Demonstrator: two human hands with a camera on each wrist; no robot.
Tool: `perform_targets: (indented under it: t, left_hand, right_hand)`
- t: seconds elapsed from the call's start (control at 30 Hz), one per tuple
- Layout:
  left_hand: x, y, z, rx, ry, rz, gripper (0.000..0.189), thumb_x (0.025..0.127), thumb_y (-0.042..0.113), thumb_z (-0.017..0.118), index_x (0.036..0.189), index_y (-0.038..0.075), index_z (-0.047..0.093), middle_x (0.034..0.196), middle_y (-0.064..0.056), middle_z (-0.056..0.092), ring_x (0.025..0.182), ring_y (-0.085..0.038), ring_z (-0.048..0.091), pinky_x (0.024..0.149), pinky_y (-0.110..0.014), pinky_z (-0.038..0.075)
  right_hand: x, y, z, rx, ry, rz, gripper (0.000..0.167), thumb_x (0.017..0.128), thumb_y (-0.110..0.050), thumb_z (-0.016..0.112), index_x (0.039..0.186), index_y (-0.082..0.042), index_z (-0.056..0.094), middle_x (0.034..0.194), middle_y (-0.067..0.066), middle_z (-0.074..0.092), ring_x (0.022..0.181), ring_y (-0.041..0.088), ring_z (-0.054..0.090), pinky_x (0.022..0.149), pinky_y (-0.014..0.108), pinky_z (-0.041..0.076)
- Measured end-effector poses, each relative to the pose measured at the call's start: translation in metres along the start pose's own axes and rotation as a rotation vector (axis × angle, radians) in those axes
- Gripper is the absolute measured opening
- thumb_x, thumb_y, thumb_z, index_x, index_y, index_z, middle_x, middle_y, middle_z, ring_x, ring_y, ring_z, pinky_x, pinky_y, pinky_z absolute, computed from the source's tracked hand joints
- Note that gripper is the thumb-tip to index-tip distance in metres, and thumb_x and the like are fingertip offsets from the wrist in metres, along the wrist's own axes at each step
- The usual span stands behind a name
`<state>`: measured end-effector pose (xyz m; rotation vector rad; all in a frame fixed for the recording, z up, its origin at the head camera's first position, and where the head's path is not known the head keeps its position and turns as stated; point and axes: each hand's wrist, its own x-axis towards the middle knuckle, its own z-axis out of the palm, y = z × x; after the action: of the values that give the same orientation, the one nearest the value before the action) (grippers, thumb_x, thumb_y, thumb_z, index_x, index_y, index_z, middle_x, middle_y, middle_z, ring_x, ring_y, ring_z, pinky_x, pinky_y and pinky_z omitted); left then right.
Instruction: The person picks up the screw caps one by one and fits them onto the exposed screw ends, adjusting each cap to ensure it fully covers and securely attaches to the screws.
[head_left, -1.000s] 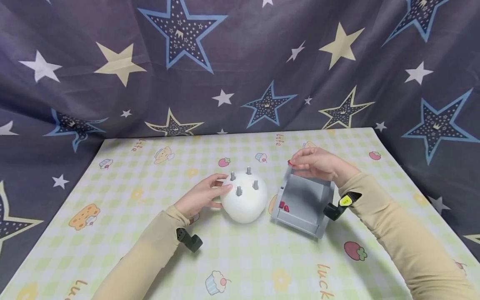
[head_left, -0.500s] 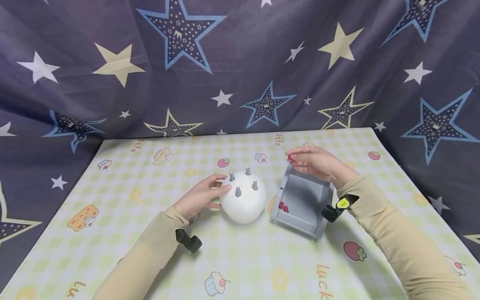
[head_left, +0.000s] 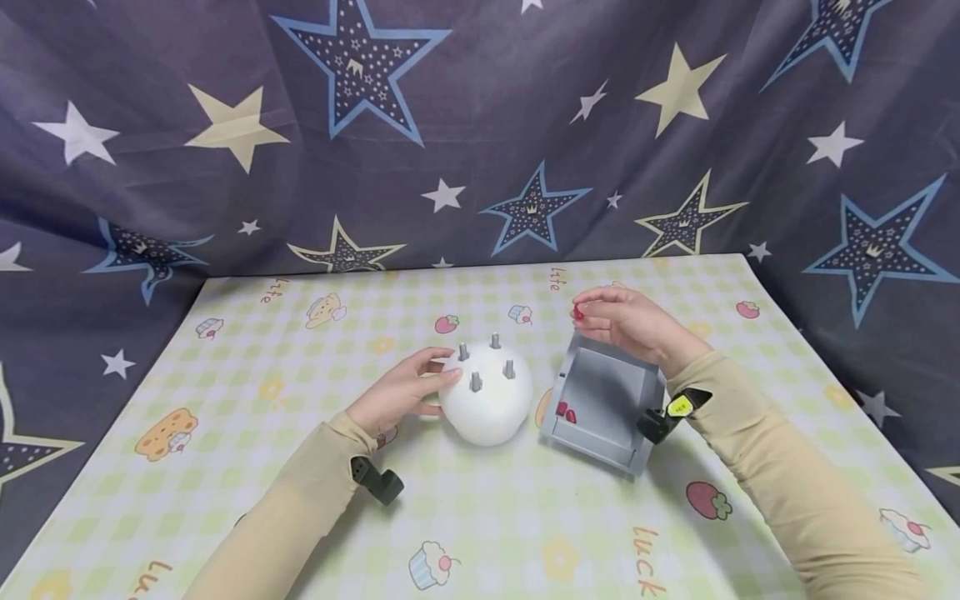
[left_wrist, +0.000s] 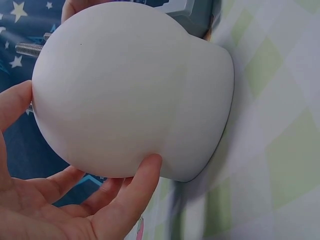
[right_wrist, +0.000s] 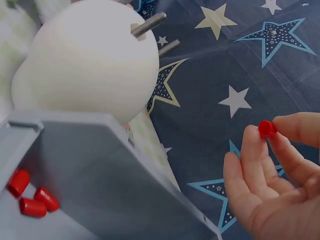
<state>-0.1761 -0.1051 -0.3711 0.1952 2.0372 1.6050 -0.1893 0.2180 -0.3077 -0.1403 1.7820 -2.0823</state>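
Observation:
A white rounded body (head_left: 487, 408) with several threaded metal studs (head_left: 476, 382) pointing up from its top stands mid-table. My left hand (head_left: 408, 385) holds it from the left side, thumb near the studs and fingertips lower on its curve, as the left wrist view shows. Between thumb and fingertips, my right hand (head_left: 626, 321) pinches a small red cap (right_wrist: 267, 129) above the far edge of a grey tray (head_left: 611, 400). Three more red caps (right_wrist: 33, 207) lie inside that tray in the right wrist view.
A checked tablecloth (head_left: 337, 508) with printed cakes and strawberries covers the table. Behind it hangs a dark star-patterned curtain (head_left: 480, 108), which also runs along both sides. The tray stands close to the right of the white body.
My right hand has risen slightly from the tray's far edge, with the red cap still pinched. The left hand and the white body stay in place.

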Motion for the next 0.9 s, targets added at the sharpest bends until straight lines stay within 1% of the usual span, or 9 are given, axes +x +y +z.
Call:
perform_targets:
  t: [0.17,0.3,0.47,0.57,0.7,0.83,0.9]
  left_hand:
    - [-0.001,0.001,0.001,-0.003,0.006,-0.003,0.058,0.096,0.024,0.055,0.144,0.005,0.031,0.144,-0.025,0.028,0.124,-0.039,0.045,0.091,-0.046,0.054]
    - [-0.001,0.001,0.001,-0.015,0.006,-0.002,0.057,0.096,0.023,0.054,0.144,0.004,0.03,0.144,-0.024,0.03,0.125,-0.039,0.044,0.092,-0.047,0.054]
    - [-0.002,0.001,0.001,-0.012,0.003,-0.002,0.057,0.096,0.024,0.055,0.144,0.005,0.031,0.144,-0.024,0.03,0.125,-0.039,0.044,0.092,-0.046,0.054]
    - [-0.002,0.001,0.001,-0.009,0.003,-0.006,0.057,0.096,0.024,0.055,0.144,0.005,0.031,0.144,-0.025,0.028,0.124,-0.039,0.045,0.092,-0.046,0.054]
    - [-0.001,0.001,0.001,-0.006,-0.005,-0.001,0.058,0.096,0.025,0.055,0.144,0.005,0.031,0.144,-0.025,0.029,0.123,-0.039,0.046,0.092,-0.045,0.054]
    - [-0.002,0.002,0.001,0.0,-0.003,0.002,0.058,0.096,0.025,0.055,0.144,0.005,0.031,0.144,-0.025,0.029,0.124,-0.039,0.046,0.092,-0.045,0.054]
    - [-0.003,0.003,0.001,-0.001,0.003,-0.004,0.057,0.096,0.024,0.055,0.144,0.005,0.031,0.143,-0.024,0.03,0.123,-0.039,0.046,0.091,-0.045,0.054]
  right_hand:
    - [0.003,-0.001,0.009,0.029,0.011,-0.029,0.033,0.095,0.005,0.041,0.086,-0.016,0.065,0.086,-0.002,0.066,0.083,0.009,0.065,0.082,0.02,0.056]
    - [0.008,-0.001,0.019,0.054,0.049,-0.048,0.032,0.095,0.005,0.043,0.085,-0.015,0.065,0.085,-0.002,0.065,0.084,0.009,0.063,0.083,0.02,0.055]
    - [0.013,-0.002,0.031,0.049,0.1,-0.072,0.029,0.094,0.004,0.047,0.084,-0.016,0.065,0.087,-0.002,0.063,0.087,0.009,0.061,0.085,0.019,0.054]
    - [0.016,-0.003,0.036,0.027,0.114,-0.085,0.021,0.094,0.003,0.048,0.09,-0.012,0.062,0.092,-0.001,0.06,0.089,0.009,0.06,0.086,0.019,0.054]
    - [0.019,-0.005,0.041,-0.043,0.124,-0.095,0.012,0.095,0.001,0.049,0.1,-0.005,0.057,0.097,0.0,0.057,0.092,0.01,0.059,0.088,0.019,0.053]
    - [0.023,-0.007,0.047,-0.119,0.121,-0.109,0.01,0.094,-0.001,0.05,0.103,-0.002,0.055,0.095,-0.001,0.058,0.094,0.011,0.059,0.092,0.022,0.052]
    - [0.025,-0.008,0.05,-0.14,0.118,-0.119,0.009,0.094,0.0,0.051,0.102,-0.003,0.056,0.092,-0.002,0.059,0.092,0.01,0.06,0.093,0.023,0.052]
